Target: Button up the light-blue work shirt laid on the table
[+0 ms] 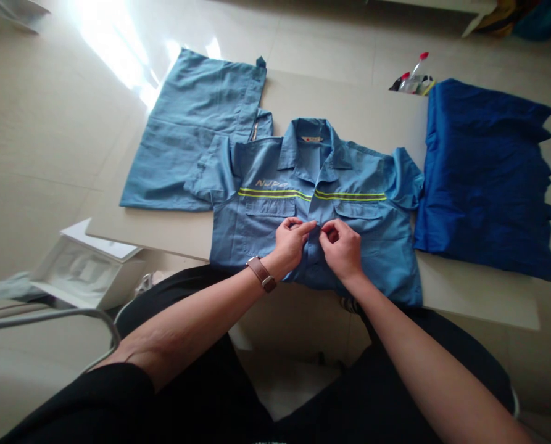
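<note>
left hand (290,242) | right hand (341,250) | fingers (305,227) closed, pinching shirt (261,237) front edge | lies flat on table (358,105) | closed above hands, below unclear

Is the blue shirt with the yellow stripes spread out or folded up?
Spread out: the blue shirt lies flat on the pale board, front up, with both short sleeves stretched out sideways.

Work shirt (256,240) on board (349,105), probably trousers (187,123) left; garment (483,179) right

Light blue work shirt (238,231): white lettering "NJP" (266,184), last character blurred, on the chest above a yellow reflective stripe (275,194). Small collar label (311,139): marks too small to read
</note>
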### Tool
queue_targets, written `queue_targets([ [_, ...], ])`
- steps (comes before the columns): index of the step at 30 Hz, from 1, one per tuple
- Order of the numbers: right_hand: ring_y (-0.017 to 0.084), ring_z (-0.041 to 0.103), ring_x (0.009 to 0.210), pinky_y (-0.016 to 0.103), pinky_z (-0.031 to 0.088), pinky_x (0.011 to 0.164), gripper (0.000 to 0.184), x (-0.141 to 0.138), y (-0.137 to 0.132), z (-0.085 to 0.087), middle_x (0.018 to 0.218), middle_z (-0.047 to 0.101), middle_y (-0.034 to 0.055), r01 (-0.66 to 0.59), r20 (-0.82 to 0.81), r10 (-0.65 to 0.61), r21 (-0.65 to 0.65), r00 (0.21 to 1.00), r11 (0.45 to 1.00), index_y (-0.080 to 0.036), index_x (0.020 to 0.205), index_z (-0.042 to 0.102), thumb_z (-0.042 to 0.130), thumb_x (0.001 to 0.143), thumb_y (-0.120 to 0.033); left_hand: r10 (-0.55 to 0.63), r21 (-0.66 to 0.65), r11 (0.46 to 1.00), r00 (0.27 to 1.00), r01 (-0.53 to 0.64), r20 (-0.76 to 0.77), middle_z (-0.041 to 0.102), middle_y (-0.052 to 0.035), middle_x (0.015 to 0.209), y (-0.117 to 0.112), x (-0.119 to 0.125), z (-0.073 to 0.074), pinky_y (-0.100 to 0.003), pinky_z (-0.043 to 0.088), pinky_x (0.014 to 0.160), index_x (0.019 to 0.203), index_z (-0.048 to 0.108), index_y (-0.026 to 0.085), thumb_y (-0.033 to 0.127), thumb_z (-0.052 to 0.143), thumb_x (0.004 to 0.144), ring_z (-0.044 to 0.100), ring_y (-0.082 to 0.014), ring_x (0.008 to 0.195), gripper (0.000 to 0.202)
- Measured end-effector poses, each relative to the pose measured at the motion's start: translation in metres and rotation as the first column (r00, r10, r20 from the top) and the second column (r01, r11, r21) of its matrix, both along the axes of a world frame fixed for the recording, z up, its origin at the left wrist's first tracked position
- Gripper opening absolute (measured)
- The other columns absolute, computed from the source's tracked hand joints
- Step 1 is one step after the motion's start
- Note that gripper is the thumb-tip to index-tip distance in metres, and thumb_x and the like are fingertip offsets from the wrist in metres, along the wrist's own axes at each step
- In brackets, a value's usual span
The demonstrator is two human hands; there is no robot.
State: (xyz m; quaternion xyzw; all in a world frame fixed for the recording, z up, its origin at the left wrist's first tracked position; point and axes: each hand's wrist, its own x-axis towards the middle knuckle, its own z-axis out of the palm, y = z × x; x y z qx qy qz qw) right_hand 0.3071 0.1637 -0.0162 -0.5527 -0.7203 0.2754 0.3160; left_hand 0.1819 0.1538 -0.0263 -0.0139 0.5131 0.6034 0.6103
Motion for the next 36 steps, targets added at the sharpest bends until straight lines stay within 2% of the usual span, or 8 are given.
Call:
queue_targets([
  [10, 0.014, 0.051, 0.058, 0.029, 0.041, 0.065, 0.006, 0.0002, 0.0010, 0.0002, 0.069, 0.061, -0.0024, 0.020, -0.005, -0.020, -0.024, 1.000, 1.000, -0.023, 0.078, 0.060, 0.060, 0.083, -0.021, -0.013, 0.034, 0.999, 0.999, 0.014, -0.031, 0.057, 0.0079, 0.060, -0.0005, -0.0006, 0.0002, -0.020, 0.041, 0.059, 0.081, 0.049, 0.020, 0.013, 0.092, 0.052, 0.055, -0.0072, 0.057, 0.052],
  [15, 0.015, 0.054, 0.060, 0.030, 0.044, 0.066, 0.002, -0.0002, -0.0004, -0.0023, 0.075, 0.065, -0.0011, 0.024, -0.028, -0.025, -0.047, 0.999, 0.999, -0.023, 0.084, 0.061, 0.060, 0.085, -0.024, -0.024, 0.047, 0.999, 0.996, 0.028, -0.082, 0.058, 0.0081, 0.060, 0.0007, -0.0021, 0.0022, -0.020, 0.042, 0.061, 0.081, 0.049, 0.020, 0.012, 0.090, 0.052, 0.055, -0.0074, 0.056, 0.050],
  [18, 0.015, 0.056, 0.061, 0.030, 0.047, 0.067, 0.007, -0.0006, -0.0009, -0.0040, 0.077, 0.066, -0.0002, 0.034, -0.062, -0.037, -0.051, 0.997, 0.998, -0.022, 0.090, 0.063, 0.061, 0.085, -0.026, -0.053, 0.075, 0.995, 0.993, 0.061, -0.101, 0.059, 0.0072, 0.063, 0.0007, -0.0030, 0.0026, -0.021, 0.043, 0.064, 0.081, 0.049, 0.020, 0.012, 0.088, 0.054, 0.057, -0.0080, 0.059, 0.048],
  [24, 0.019, 0.063, 0.070, 0.033, 0.052, 0.070, 0.015, -0.0020, 0.0002, -0.0057, 0.082, 0.070, 0.0041, 0.053, -0.118, -0.067, -0.123, 0.991, 0.991, -0.020, 0.095, 0.065, 0.062, 0.085, -0.031, -0.073, 0.112, 0.990, 0.986, 0.090, -0.148, 0.063, 0.0049, 0.074, 0.0002, -0.0033, 0.0013, -0.022, 0.046, 0.073, 0.082, 0.052, 0.019, 0.001, 0.078, 0.053, 0.061, -0.0091, 0.071, 0.043],
  [30, 0.019, 0.063, 0.071, 0.034, 0.053, 0.071, 0.019, -0.0019, 0.0010, -0.0068, 0.081, 0.070, 0.0046, 0.058, -0.157, -0.084, -0.163, 0.984, 0.985, -0.020, 0.095, 0.067, 0.063, 0.086, -0.036, -0.115, 0.089, 0.987, 0.977, 0.133, -0.182, 0.065, 0.0030, 0.079, 0.0023, -0.0044, 0.0029, -0.021, 0.045, 0.070, 0.083, 0.052, 0.019, -0.004, 0.075, 0.052, 0.062, -0.0101, 0.072, 0.044],
  [36, 0.019, 0.063, 0.069, 0.033, 0.053, 0.069, 0.021, -0.0025, 0.0015, -0.0080, 0.079, 0.070, 0.0046, 0.048, -0.191, -0.088, -0.202, 0.978, 0.978, -0.019, 0.093, 0.068, 0.064, 0.084, -0.038, -0.127, 0.077, 0.986, 0.960, 0.150, -0.250, 0.064, 0.0019, 0.079, 0.0032, -0.0051, -0.0002, -0.023, 0.046, 0.072, 0.082, 0.055, 0.018, 0.007, 0.086, 0.052, 0.062, -0.0118, 0.077, 0.044],
])
